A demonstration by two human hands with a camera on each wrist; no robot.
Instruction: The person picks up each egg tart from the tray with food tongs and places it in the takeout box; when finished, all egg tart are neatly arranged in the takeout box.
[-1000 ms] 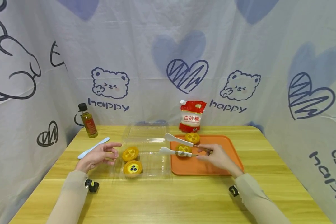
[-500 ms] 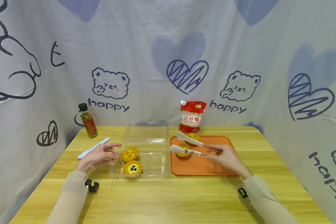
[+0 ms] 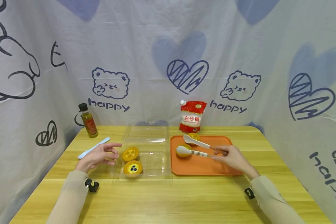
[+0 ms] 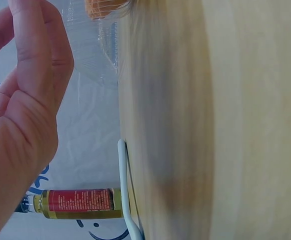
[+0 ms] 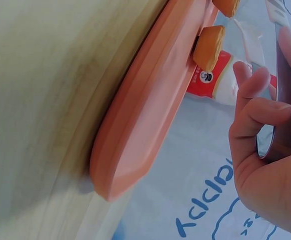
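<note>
In the head view my right hand [image 3: 231,157] holds a pair of tongs [image 3: 197,153] over an orange tray [image 3: 207,166]. The tongs' white tips are spread apart and hold nothing. Two egg tarts stand on the tray: a nearer tart [image 3: 182,154] below the tips and a farther tart [image 3: 195,136] partly hidden by them. My left hand [image 3: 100,155] hovers empty, fingers loosely bent, at the left side of a clear plastic box [image 3: 156,165] with its lid raised. Inside the box are a plain-topped tart [image 3: 130,154] and a blueberry tart [image 3: 133,168].
A light blue spatula or knife [image 3: 93,147] lies left of the box. Behind it stands an oil bottle [image 3: 89,123] with a black cap. A red and white sugar pouch [image 3: 192,117] stands behind the tray. A printed cloth encloses the table [image 3: 168,202].
My right hand has carried the spread tongs rightward, from between box and tray to over the tray's tarts. The left hand has stayed still.
</note>
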